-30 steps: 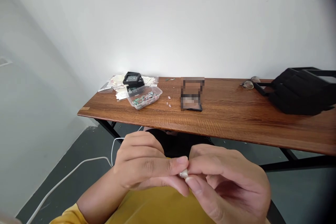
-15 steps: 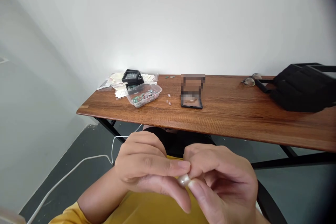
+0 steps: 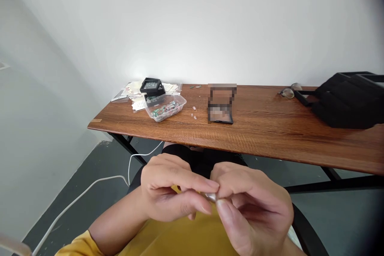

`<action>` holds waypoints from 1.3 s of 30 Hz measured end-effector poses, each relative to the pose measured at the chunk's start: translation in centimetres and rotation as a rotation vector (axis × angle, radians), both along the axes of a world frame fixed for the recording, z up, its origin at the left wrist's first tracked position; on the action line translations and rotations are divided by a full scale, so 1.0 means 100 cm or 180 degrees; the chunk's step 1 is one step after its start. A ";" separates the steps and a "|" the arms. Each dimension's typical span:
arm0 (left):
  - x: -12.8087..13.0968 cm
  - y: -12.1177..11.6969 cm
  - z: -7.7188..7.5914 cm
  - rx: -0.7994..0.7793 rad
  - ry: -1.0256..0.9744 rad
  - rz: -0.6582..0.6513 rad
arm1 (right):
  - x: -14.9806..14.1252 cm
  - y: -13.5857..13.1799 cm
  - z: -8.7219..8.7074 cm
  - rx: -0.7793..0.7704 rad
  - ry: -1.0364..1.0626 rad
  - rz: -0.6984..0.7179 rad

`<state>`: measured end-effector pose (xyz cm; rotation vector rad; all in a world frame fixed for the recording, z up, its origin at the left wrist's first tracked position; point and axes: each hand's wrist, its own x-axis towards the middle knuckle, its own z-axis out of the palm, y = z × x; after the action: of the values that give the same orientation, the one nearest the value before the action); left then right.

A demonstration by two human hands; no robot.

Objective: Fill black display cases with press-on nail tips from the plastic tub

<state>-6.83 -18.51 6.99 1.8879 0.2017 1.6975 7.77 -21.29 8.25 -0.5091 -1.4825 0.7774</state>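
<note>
My two hands meet in front of my chest, below the front edge of the wooden table [image 3: 270, 136]. A small pale, shiny object [image 3: 211, 197] sits pinched between the fingertips of both. My left hand [image 3: 171, 192] has its forefinger and thumb pressed on it from the left. My right hand [image 3: 255, 212] grips it from the right with thumb and forefinger, the other fingers curled in. What the small object is I cannot make out.
On the table stand a clear plastic tub [image 3: 165, 109] with small green pieces, a black box [image 3: 152, 87] on papers, several tiny loose bits [image 3: 193, 116], a small black tray [image 3: 220, 114], glasses [image 3: 287, 93] and a black bag [image 3: 348, 98]. A white cable [image 3: 99, 182] runs across the floor.
My left hand's fingers have curled in tighter and shifted a little right. The small object has been turned between the fingertips. The view has shifted slightly.
</note>
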 end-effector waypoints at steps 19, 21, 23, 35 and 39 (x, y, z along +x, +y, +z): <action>0.000 0.000 -0.003 -0.0123 0.0001 0.0202 | -0.001 0.008 0.001 -0.0096 0.0207 0.0458; 0.000 0.001 -0.002 -0.0003 0.0069 0.0299 | 0.000 0.010 0.000 -0.0190 0.0251 0.0548; 0.000 0.001 -0.002 0.0129 0.0162 0.0390 | 0.000 0.011 -0.002 -0.0229 0.0255 0.0568; 0.000 0.003 -0.003 0.0098 0.0252 0.0217 | 0.001 0.014 -0.010 -0.0324 0.0454 0.0778; -0.003 -0.001 -0.005 -0.0199 0.0194 0.0309 | 0.000 0.014 -0.010 -0.0386 0.0461 0.0846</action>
<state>-7.12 -18.59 6.46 1.9125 0.3720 1.6778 7.80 -19.93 7.27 -0.3413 -1.3892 1.0957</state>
